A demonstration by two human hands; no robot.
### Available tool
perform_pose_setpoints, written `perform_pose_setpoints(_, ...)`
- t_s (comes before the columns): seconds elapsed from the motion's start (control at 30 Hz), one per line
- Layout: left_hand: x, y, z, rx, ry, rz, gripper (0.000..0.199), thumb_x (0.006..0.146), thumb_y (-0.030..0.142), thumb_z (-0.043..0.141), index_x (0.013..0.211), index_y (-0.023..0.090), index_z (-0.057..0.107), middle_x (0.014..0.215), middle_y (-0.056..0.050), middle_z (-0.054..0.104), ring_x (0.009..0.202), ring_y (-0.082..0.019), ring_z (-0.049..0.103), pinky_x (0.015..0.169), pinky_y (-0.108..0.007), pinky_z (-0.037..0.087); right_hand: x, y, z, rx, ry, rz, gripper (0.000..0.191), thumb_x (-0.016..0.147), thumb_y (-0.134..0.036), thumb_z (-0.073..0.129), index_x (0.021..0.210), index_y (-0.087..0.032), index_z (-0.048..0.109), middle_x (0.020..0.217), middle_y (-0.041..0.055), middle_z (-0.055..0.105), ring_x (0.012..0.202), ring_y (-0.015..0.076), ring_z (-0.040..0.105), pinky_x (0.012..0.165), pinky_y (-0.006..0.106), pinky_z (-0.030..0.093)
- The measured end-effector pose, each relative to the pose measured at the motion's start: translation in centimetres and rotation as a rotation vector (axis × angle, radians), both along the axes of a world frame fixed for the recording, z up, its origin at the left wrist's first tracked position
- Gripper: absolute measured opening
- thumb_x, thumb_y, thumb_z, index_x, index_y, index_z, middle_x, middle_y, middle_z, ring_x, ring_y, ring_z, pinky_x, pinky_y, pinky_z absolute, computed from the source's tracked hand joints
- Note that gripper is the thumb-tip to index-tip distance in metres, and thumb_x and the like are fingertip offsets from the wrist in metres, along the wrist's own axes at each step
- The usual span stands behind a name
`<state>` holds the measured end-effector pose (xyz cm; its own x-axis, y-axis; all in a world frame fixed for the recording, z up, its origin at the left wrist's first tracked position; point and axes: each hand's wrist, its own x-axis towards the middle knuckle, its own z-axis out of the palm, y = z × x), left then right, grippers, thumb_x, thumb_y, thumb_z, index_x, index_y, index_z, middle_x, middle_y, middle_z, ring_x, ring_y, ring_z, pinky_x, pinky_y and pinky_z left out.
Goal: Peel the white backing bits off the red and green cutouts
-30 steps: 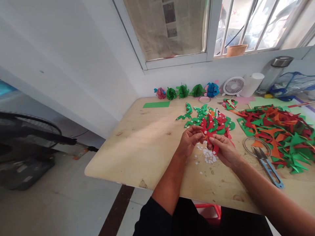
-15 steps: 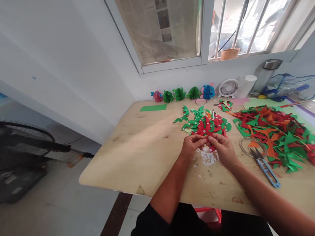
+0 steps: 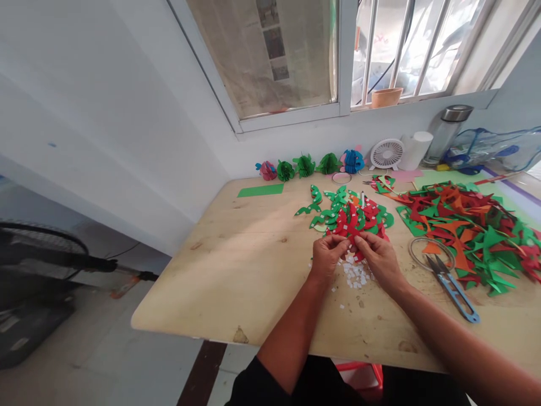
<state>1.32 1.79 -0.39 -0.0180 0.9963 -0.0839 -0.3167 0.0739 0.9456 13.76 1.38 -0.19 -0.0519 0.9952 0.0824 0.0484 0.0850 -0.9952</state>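
Observation:
Both hands meet over the front of a pile of cut paper shapes. My left hand point(image 3: 326, 258) is closed, its thumb and fingers pinching a red paper piece point(image 3: 352, 239). From the other side my right hand point(image 3: 379, 258) pinches the same piece; fingertips hide part of it. Just beyond lie red paper shapes point(image 3: 372, 212) and green paper shapes point(image 3: 337, 213), many dotted with small white squares. Below the fingers, loose white paper squares point(image 3: 354, 274) are scattered on the wooden table point(image 3: 220, 270).
Blue-handled thread snips point(image 3: 455, 293) lie right of my right hand, beside a clear tape ring point(image 3: 431, 254). Behind them spreads a heap of paper scraps point(image 3: 473, 225). Along the wall stand folded paper figures point(image 3: 305, 165), a small white fan point(image 3: 386, 154) and a glass bottle point(image 3: 448, 132).
The camera view has shifted slightly. Both hands stay in nearly the same place, still pinching the red paper piece, with small shifts of the fingers.

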Motion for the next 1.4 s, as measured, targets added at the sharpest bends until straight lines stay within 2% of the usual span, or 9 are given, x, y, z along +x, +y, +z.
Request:
perform_pose_setpoints(0.23, 0.0, -0.1, 0.2, 0.014, 0.058, 0.013, 0.015, 0.061, 0.027, 0.069, 0.06, 0.012, 0.064, 0.049, 0.001, 0.057, 0.042, -0.007, 0.045, 0.046, -0.021, 0.037, 0.2, 0.2, -0.4, 0.08, -0.206, -0.014, 0.03, 0.083, -0.044, 0.05, 0.065, -0.02, 0.057, 0.062, 0.0021, 0.061, 0.06, 0.0157, 0.053, 0.056, 0.027, 0.04)
perform_pose_setpoints(0.43, 0.0, 0.0, -0.2, 0.0, 0.04, 0.027, 0.02, 0.059, 0.03, 0.071, 0.06, 0.012, 0.065, 0.047, 0.002, 0.055, 0.043, -0.007, 0.045, 0.044, -0.02, 0.036, 0.3, 0.2, -0.7, 0.141, -0.303, -0.011, 0.034, 0.086, -0.04, 0.044, 0.062, -0.019, 0.055, 0.06, 0.0016, 0.06, 0.058, 0.0146, 0.052, 0.055, 0.025, 0.041)
perform_pose_setpoints(0.67, 0.0, 0.2, -0.8, -0.02, -0.024, 0.001, 0.021, 0.058, 0.031, 0.073, 0.064, 0.012, 0.065, 0.05, 0.002, 0.057, 0.043, -0.006, 0.045, 0.046, -0.02, 0.037, 0.2, 0.3, -0.9, 0.199, -0.282, 0.017, 0.036, 0.088, -0.042, 0.042, 0.063, -0.02, 0.056, 0.061, 0.0022, 0.062, 0.059, 0.0152, 0.054, 0.056, 0.026, 0.043)
perform_pose_setpoints(1.07, -0.1, 0.4, -1.3, -0.018, -0.027, -0.005, 0.029, 0.056, 0.037, 0.075, 0.066, 0.011, 0.066, 0.047, 0.002, 0.054, 0.041, -0.006, 0.043, 0.043, -0.02, 0.033, 0.1, 0.2, -0.8, 0.183, -0.275, 0.015, 0.037, 0.088, -0.042, 0.042, 0.062, -0.019, 0.056, 0.059, 0.0011, 0.061, 0.057, 0.0145, 0.054, 0.056, 0.025, 0.043)
perform_pose_setpoints(1.4, -0.2, 0.3, -0.5, 0.017, 0.034, -0.005, 0.027, 0.058, 0.037, 0.073, 0.061, 0.011, 0.063, 0.045, 0.002, 0.054, 0.04, -0.006, 0.043, 0.043, -0.02, 0.033, 0.2, 0.4, -0.9, 0.196, -0.293, 0.012, 0.036, 0.086, -0.043, 0.043, 0.064, -0.019, 0.057, 0.062, 0.0024, 0.062, 0.06, 0.0155, 0.055, 0.058, 0.026, 0.044)
